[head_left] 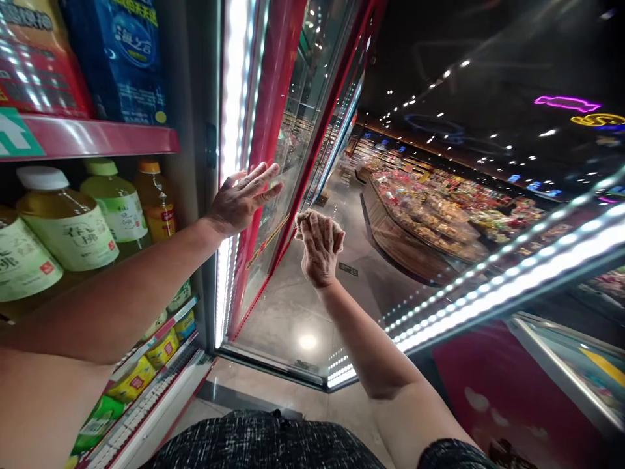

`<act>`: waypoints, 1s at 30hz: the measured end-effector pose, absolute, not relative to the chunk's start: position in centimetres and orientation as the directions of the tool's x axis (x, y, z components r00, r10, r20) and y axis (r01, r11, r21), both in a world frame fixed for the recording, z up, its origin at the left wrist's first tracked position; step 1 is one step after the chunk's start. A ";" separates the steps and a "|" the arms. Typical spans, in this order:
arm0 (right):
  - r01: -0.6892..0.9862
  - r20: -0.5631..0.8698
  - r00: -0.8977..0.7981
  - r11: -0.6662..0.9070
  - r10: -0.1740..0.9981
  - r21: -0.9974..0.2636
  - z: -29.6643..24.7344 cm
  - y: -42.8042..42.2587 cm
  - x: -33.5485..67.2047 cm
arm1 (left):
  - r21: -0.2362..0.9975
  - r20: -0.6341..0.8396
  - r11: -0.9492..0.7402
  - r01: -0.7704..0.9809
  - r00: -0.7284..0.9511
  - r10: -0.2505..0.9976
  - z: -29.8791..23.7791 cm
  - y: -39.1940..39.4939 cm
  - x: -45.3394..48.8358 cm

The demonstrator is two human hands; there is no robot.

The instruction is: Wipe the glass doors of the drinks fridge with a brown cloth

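Observation:
My left hand (244, 198) lies flat with fingers stretched out against the red frame of an open glass cooler door (288, 169). My right hand (319, 247) is closed on a crumpled beige cloth (305, 218) and presses it against the door's glass. The cloth shows only above my fingers. The door swings out to the right of the cooler shelves.
Cooler shelves (97, 138) at left hold green and orange drink bottles (68, 225) and blue packs above. A bright LED strip (232, 98) runs down the cooler edge. Through the glass, a shop aisle with food displays (430, 215) shows. Another lit door edge (512, 280) crosses at right.

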State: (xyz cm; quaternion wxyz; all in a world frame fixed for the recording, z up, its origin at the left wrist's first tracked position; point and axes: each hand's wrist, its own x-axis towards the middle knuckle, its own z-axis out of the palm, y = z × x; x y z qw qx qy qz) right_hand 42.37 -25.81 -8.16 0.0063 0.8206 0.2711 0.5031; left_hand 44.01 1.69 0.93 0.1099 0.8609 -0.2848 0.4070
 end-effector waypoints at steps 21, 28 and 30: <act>0.775 0.446 0.358 -0.527 0.821 0.348 -12.2 -15.0 44.3 | -0.106 0.778 -0.849 -0.518 0.489 -0.395 0.9 1.6 43.4; 0.747 0.479 0.327 -0.534 0.814 0.396 -8.7 -16.5 44.2 | -0.109 0.791 -0.830 -0.546 0.458 -0.405 0.7 1.8 43.9; 0.758 0.435 0.312 -0.497 0.845 0.422 -7.7 -17.5 43.9 | -0.088 0.784 -0.829 -0.552 0.475 -0.400 0.8 1.7 43.8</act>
